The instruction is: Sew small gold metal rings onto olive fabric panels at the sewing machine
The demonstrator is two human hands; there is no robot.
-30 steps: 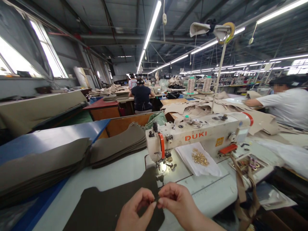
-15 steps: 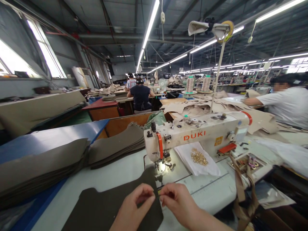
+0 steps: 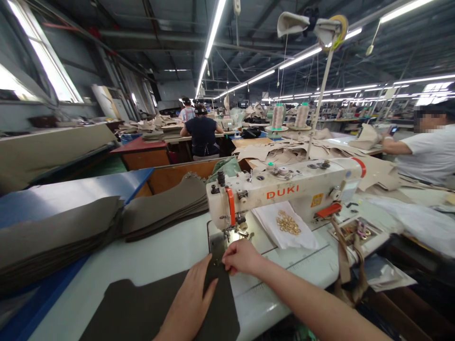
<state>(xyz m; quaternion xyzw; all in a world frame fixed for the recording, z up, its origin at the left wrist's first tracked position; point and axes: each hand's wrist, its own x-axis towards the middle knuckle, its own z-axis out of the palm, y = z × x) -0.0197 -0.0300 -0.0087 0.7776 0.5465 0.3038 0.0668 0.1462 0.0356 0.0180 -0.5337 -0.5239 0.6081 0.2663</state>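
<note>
A dark olive fabric panel (image 3: 149, 303) lies on the sewing table in front of the sewing machine (image 3: 280, 189). My left hand (image 3: 190, 296) rests flat on the panel, thumb apart from the fingers. Beside it, at the panel's narrow upper end, my right hand (image 3: 241, 258) is closed in a pinch close below the needle area. What its fingertips hold is hidden. A small shiny bit shows on the fabric between the two hands, too small to name. Gold-coloured metal rings (image 3: 288, 222) lie heaped on a white cloth (image 3: 263, 215) on the machine bed.
Stacks of dark cut panels (image 3: 163, 213) lie to the left. A small parts tray (image 3: 377, 239) with scissors is set into the table at right, brown straps (image 3: 343, 255) hanging by it. Beige pieces (image 3: 266, 151) lie behind the machine. A co-worker (image 3: 426, 151) sits at right.
Both hands have moved up along the panel towards the needle. My left hand has gone from a pinch to lying flat; my right remains pinched. The view has shifted slightly.
</note>
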